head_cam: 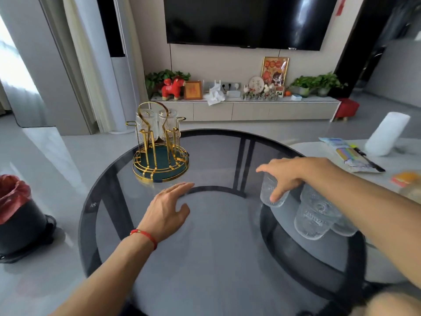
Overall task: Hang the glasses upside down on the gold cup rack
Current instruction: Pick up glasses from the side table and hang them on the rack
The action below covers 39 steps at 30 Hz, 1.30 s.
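The gold cup rack [159,160] with a dark green base stands at the far left of the round glass table [205,258]. Two clear ribbed glasses [157,124] hang upside down on its far pegs. At the table's right, several clear glasses [314,215] stand together. My right hand [289,176] reaches over them, its fingers spread around the top of the leftmost glass [268,192] without a firm grip. My left hand [168,208] hovers open over the table's middle, below the rack, holding nothing.
A black bin with a red liner [18,213] stands on the floor at the left. A white table at the right holds a packet [350,153], a white roll [387,135] and an orange item. A TV cabinet with ornaments runs along the far wall.
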Each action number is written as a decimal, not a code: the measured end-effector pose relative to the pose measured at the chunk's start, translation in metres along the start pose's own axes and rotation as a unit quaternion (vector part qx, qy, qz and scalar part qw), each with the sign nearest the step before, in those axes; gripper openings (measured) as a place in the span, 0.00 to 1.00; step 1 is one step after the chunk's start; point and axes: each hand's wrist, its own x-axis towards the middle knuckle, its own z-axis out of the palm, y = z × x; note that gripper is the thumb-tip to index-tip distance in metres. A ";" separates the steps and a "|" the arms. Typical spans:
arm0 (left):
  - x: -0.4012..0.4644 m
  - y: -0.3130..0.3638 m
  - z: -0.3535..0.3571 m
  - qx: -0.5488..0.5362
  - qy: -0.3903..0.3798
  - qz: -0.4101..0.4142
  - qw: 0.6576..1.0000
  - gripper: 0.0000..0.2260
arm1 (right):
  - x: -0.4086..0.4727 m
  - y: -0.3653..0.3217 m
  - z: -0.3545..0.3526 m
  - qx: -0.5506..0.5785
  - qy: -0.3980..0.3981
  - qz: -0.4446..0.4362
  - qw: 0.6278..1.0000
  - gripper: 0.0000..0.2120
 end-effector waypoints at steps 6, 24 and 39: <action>0.011 0.019 0.010 -0.074 -0.042 -0.028 0.996 0.27 | -0.007 0.001 0.007 0.194 0.110 -0.043 0.974 0.29; 0.048 0.010 -0.002 -0.513 0.057 -0.169 0.840 0.31 | 0.027 -0.139 0.002 0.490 0.218 -0.183 0.824 0.45; 0.071 -0.081 0.011 0.096 -0.010 -0.116 0.989 0.27 | 0.105 -0.132 -0.134 0.611 0.428 -0.087 0.660 0.39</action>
